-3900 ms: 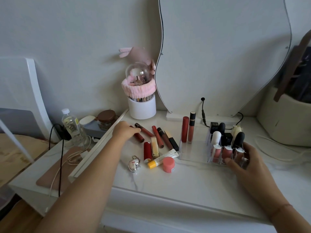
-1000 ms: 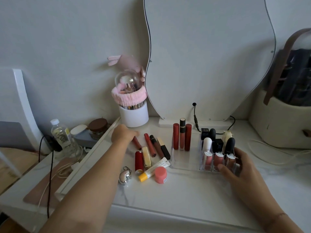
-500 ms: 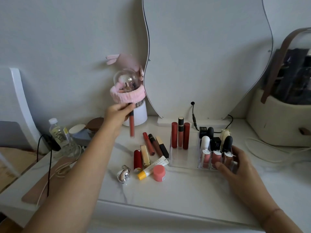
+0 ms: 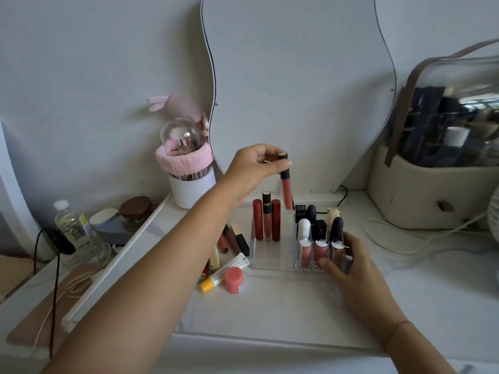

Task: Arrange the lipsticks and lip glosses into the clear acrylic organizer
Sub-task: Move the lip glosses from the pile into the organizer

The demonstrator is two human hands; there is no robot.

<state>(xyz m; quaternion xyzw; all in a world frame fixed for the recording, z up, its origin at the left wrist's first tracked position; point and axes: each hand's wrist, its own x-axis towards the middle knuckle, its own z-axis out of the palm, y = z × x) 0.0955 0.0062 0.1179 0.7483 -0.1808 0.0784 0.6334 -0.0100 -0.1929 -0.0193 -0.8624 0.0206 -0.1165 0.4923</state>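
My left hand (image 4: 256, 168) pinches the black cap of a coral lip gloss (image 4: 286, 190), which hangs upright above the back of the clear acrylic organizer (image 4: 270, 261). Three tall tubes (image 4: 266, 222) stand in the organizer's left section. Its right section holds several small glosses and lipsticks (image 4: 320, 238). My right hand (image 4: 348, 263) rests on the organizer's front right corner, fingers on its wall. More lipsticks (image 4: 233, 240) lie loose on the table left of the organizer, partly hidden by my left forearm.
A yellow-capped tube (image 4: 224, 271) and a pink round pot (image 4: 234, 279) lie in front of the loose lipsticks. A white brush holder with a pink band (image 4: 190, 182) and a wavy mirror (image 4: 297, 85) stand behind. A beige bag (image 4: 432, 190) sits right; a water bottle (image 4: 71, 225) left.
My left hand picked a coral lip gloss from the loose pile, lifted it and carried it right, to above the organizer. My right hand stayed on the organizer.
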